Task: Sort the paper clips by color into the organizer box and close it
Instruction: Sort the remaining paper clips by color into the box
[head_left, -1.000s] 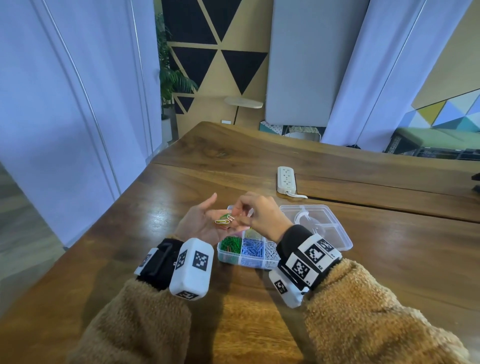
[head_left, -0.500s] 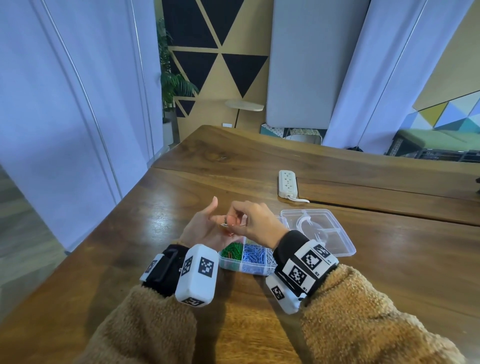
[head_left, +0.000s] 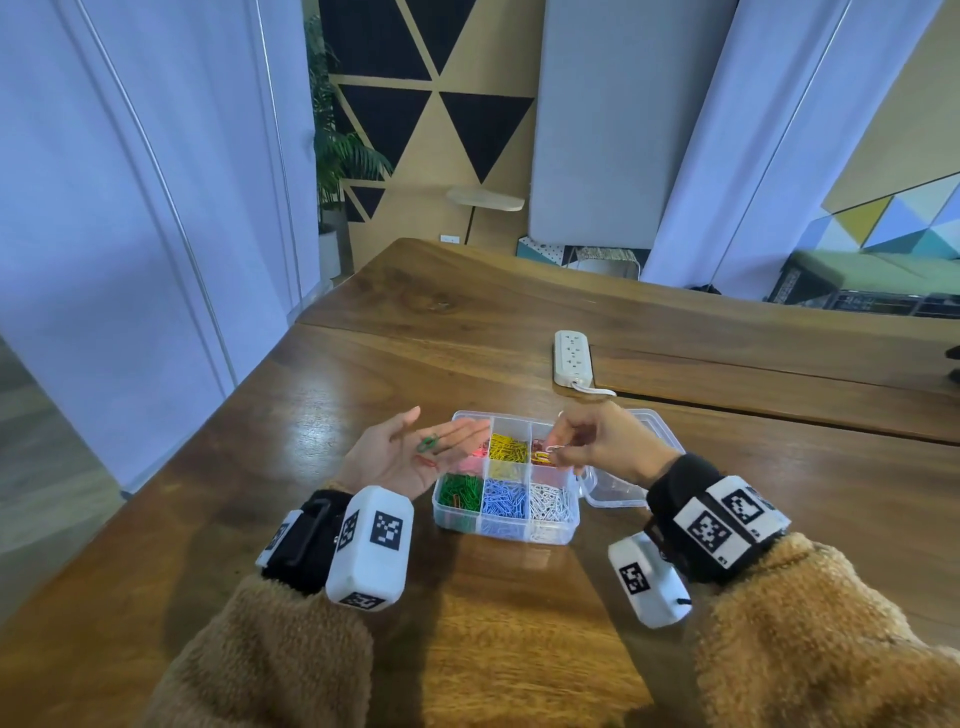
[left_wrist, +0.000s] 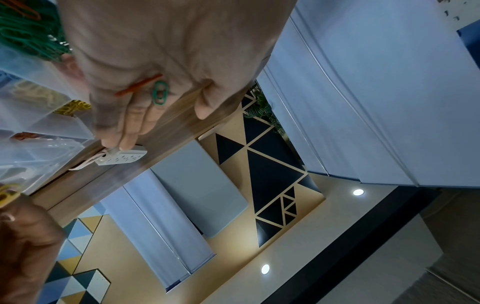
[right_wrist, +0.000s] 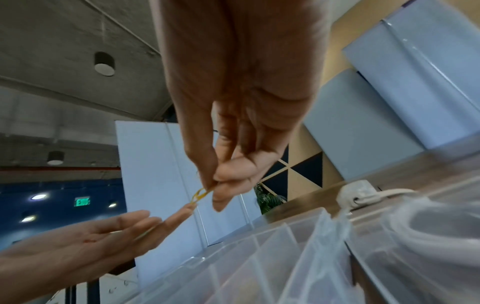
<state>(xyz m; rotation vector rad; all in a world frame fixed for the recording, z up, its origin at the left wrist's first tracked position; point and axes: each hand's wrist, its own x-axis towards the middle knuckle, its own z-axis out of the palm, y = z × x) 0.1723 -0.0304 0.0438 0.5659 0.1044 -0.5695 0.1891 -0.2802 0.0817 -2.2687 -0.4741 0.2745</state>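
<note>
The clear plastic organizer box (head_left: 506, 512) sits open on the wooden table, its lid (head_left: 657, 431) folded back flat on the right, with green, blue and white clips filling the near row and yellow ones in the far middle cell (the far left and far right cells are partly hidden by hands). A green paper clip (head_left: 429, 442) and a red paper clip (head_left: 427, 461) lie loose on the upturned palm just left of the box. A yellow paper clip (right_wrist: 199, 195) is pinched between a thumb and fingertip above the far right cell.

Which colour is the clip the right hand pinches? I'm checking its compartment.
Yellow clip in the right hand; right wrist view shows it best.
</note>
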